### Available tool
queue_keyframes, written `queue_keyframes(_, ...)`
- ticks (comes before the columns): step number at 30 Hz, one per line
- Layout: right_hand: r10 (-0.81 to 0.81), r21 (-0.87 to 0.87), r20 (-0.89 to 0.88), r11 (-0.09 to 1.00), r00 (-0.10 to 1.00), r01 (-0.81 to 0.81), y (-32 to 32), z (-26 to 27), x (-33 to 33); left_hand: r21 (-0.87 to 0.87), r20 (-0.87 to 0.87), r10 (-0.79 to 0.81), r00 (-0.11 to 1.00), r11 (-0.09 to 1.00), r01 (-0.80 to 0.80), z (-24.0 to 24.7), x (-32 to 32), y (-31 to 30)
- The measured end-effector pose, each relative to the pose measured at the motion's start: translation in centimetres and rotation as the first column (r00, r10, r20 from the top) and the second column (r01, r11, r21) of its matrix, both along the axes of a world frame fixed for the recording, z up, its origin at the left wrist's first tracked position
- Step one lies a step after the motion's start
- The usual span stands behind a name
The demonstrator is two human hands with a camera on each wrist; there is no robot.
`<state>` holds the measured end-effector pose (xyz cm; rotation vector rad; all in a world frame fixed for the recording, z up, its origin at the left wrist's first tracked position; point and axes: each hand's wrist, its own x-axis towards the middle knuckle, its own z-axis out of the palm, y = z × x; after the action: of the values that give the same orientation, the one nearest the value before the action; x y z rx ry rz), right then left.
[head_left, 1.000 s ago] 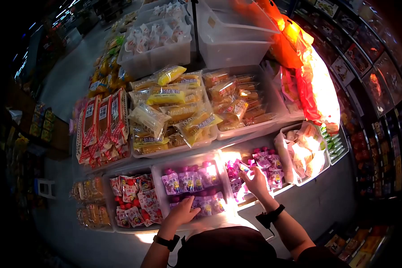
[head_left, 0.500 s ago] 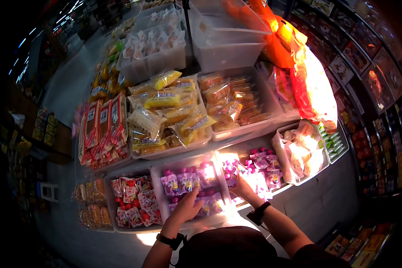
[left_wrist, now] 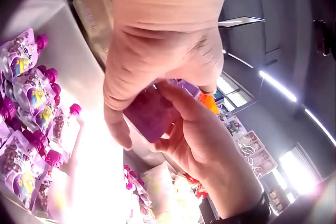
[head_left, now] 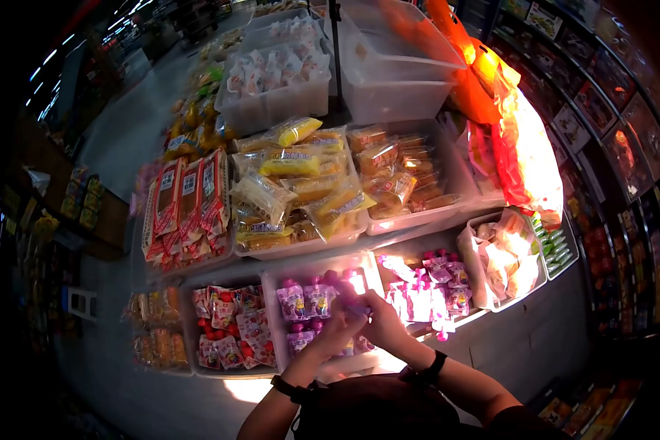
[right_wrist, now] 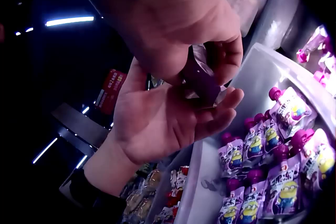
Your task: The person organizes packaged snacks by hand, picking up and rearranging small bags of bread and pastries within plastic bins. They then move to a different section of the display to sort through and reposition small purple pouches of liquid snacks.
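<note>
Both hands meet over the front bin (head_left: pixel 270 315) of purple pouches (head_left: pixel 319 299). My right hand (head_left: pixel 385 326) pinches one purple pouch (left_wrist: pixel 151 115) between thumb and fingers. Below that pouch in the right wrist view, my left hand (right_wrist: pixel 157 121) is turned palm up, its fingers relaxed and close against the pouch (right_wrist: pixel 202 83). The left wrist view has my left hand (left_wrist: pixel 163 50) spread around the pouch, with the right hand (left_wrist: pixel 202 142) reaching in from the lower right. Fingers partly cover the pouch's printed face.
More purple pouches (head_left: pixel 418 301) lie in sunlight on the right, beside a bin of wrapped items (head_left: pixel 502 257). Red-capped pouches (head_left: pixel 235 323) fill the bin on the left. Behind are yellow packets (head_left: pixel 301 176), brown packets (head_left: pixel 400 172) and an orange bag (head_left: pixel 484 81).
My right hand has moved left from the sunlit pouches, bringing a pouch over the front bin. My left hand has shifted right to meet it.
</note>
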<state>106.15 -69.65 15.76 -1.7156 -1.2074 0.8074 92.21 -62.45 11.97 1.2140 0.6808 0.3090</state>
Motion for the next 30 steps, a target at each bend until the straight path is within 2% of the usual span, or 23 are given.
queue_keyframes(1,0.014,0.135,0.220,0.990,0.975,-0.044,0.9,-0.9,-0.9,0.071,-0.012,0.053,0.999,0.996,-0.052,-0.4,-0.3,-0.1)
queue_keyframes(2,0.034,0.150,0.049,0.988,0.998,-0.041,0.9,-1.4,-1.5,0.102,0.053,0.101,0.993,0.989,-0.106,-0.8,-0.8,0.0)
queue_keyframes(4,0.137,0.141,-0.154,0.983,0.979,-0.115,1.1,-1.7,-2.2,-0.092,-0.033,0.053,0.998,0.994,-0.056,-0.2,-2.3,0.7)
queue_keyframes(5,0.215,0.119,-0.186,0.973,0.959,-0.196,1.1,-2.5,-2.1,-0.192,-0.071,0.021,0.997,0.981,-0.034,0.7,-2.9,0.8)
queue_keyframes(6,0.292,0.100,-0.217,0.956,0.931,-0.276,1.1,-3.0,-2.0,-0.286,-0.142,0.092,0.986,0.949,-0.130,1.3,-3.4,0.5)
queue_keyframes(9,0.361,-0.136,-0.222,0.908,0.906,-0.396,0.8,-3.4,-2.3,-0.394,-0.197,-0.010,0.980,0.916,-0.070,0.4,-5.4,1.0)
queue_keyframes(13,0.313,0.017,-0.421,0.941,0.851,-0.338,-0.1,-9.5,-3.2,-0.481,-0.200,-0.059,0.978,0.876,-0.046,-2.5,-8.0,1.6)
queue_keyframes(14,0.204,-0.095,-0.595,0.943,0.777,-0.320,0.1,-9.6,-3.3,-0.512,-0.184,-0.051,0.982,0.857,-0.052,-3.4,-8.6,1.9)
queue_keyframes(16,-0.101,-0.279,-0.794,0.936,0.599,-0.213,0.8,-9.5,-3.2,-0.565,-0.159,-0.028,0.987,0.822,-0.068,-4.0,-9.2,2.3)
queue_keyframes(17,-0.257,-0.378,-0.841,0.908,0.476,-0.178,1.3,-9.2,-2.9,-0.589,-0.148,-0.014,0.989,0.805,-0.076,-3.8,-9.1,2.6)
queue_keyframes(18,-0.354,-0.454,-0.820,0.881,0.450,-0.133,2.0,-8.9,-2.6,-0.613,-0.136,0.000,0.991,0.786,-0.085,-3.5,-9.0,2.7)
queue_keyframes(21,-0.430,-0.467,-0.805,0.884,0.408,0.010,3.1,-10.6,-1.6,-0.569,-0.118,0.064,0.991,0.813,-0.120,-3.0,-9.2,3.4)
queue_keyframes(23,-0.509,-0.511,-0.789,0.854,0.345,0.092,4.2,-11.8,-1.1,-0.608,-0.099,0.119,0.988,0.779,-0.155,-3.4,-9.5,3.8)
queue_keyframes(25,-0.498,-0.508,-0.768,0.857,0.402,0.090,4.6,-13.8,-1.1,-0.635,-0.081,0.146,0.986,0.755,-0.164,-3.4,-9.7,4.0)
queue_keyframes(27,-0.428,-0.548,-0.627,0.836,0.650,0.022,5.0,-17.7,-0.7,-0.649,-0.058,0.142,0.988,0.747,-0.146,-3.1,-9.5,4.2)
queue_keyframes(28,-0.372,-0.573,-0.540,0.819,0.755,-0.006,5.2,-17.5,-0.8,-0.646,-0.068,0.158,0.985,0.745,-0.164,-3.0,-9.5,4.2)
queue_keyframes(29,-0.256,-0.569,-0.372,0.823,0.892,-0.001,5.4,-17.3,-0.6,-0.643,-0.077,0.174,0.982,0.744,-0.182,-3.0,-9.4,4.2)
queue_keyframes(30,-0.125,-0.563,-0.181,0.826,0.976,0.002,5.6,-17.0,-0.3,-0.639,-0.085,0.191,0.978,0.742,-0.201,-3.0,-9.4,4.2)
